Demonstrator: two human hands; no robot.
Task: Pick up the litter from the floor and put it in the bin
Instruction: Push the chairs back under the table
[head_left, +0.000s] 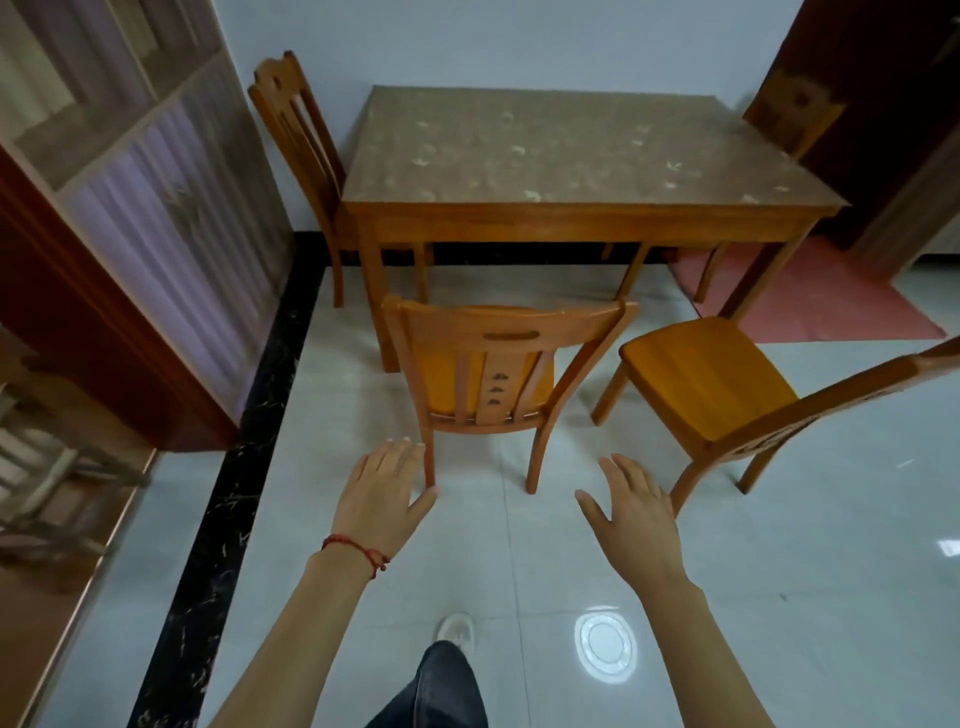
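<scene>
No legible text, labels, brands or numbers appear; the small dark carved marks on the chair back (494, 387) cannot be read as characters.

A wooden chair (493, 384) stands straight ahead, a second chair (727, 400) to its right. Bare tiled floor (519, 561) lies open nearer, around both raised hands.

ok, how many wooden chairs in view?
4. One orange-brown wooden chair tucked under the table's near side, one pulled out at right, one at the table's left end, one at its far right corner, partly hidden.
</scene>
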